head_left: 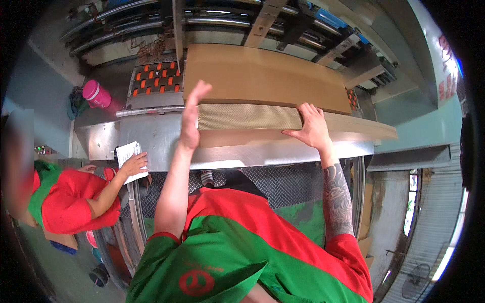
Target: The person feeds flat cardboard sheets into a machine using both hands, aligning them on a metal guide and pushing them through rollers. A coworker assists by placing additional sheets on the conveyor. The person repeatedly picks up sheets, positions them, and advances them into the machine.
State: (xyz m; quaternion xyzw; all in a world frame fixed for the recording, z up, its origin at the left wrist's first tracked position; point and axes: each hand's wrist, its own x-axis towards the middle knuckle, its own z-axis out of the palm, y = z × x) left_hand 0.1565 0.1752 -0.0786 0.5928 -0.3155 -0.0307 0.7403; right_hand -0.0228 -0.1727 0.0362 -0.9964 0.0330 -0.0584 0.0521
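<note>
A stack of corrugated cardboard sheets [247, 117] lies across the metal table in front of me, its fluted edges showing as a pale band. My left hand [190, 121] stands upright against the stack's left end, with its fingers stretched out. Farther right, my right hand [314, 126] grips the stack, fingers over the far side of the band and thumb along the near side. Just behind lies a large flat brown cardboard piece [268, 73], reaching under the machine's bars.
Orange rollers [157, 78] sit left of the cardboard, near a pink tumbler [97, 94]. The metal table's front edge [262, 159] runs before me. At left, a co-worker in red and green [81, 202] has a hand on white papers [130, 156]. Machine bars [217, 21] span the back.
</note>
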